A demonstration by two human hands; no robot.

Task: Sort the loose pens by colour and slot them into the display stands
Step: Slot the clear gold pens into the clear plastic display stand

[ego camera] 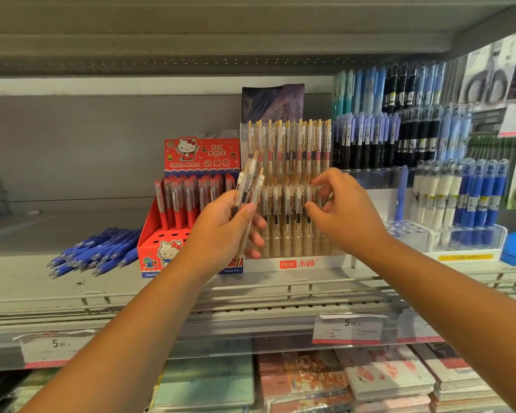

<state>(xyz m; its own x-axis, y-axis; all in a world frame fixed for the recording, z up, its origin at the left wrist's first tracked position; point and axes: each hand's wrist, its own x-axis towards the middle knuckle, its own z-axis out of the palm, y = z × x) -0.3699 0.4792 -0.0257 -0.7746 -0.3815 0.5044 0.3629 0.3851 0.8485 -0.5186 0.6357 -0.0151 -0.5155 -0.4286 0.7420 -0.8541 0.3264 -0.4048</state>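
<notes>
My left hand (227, 231) grips a small bundle of clear, gold-clipped pens (249, 183), held upright in front of the white stand (295, 263) full of the same pens. My right hand (340, 210) reaches into that stand's front row, thumb and curled fingers closing around the top of a pen; whether it actually pinches one is unclear. A pile of loose blue pens (96, 251) lies flat on the shelf at the left. The red Hello Kitty stand (188, 204) with red pens sits between that pile and the white stand.
A clear acrylic stand (459, 234) with white and blue pens stands at the right, racks of blue and black pens behind it. A wire rail (280, 293) runs along the shelf front with price tags below. Notebooks fill the lower shelf.
</notes>
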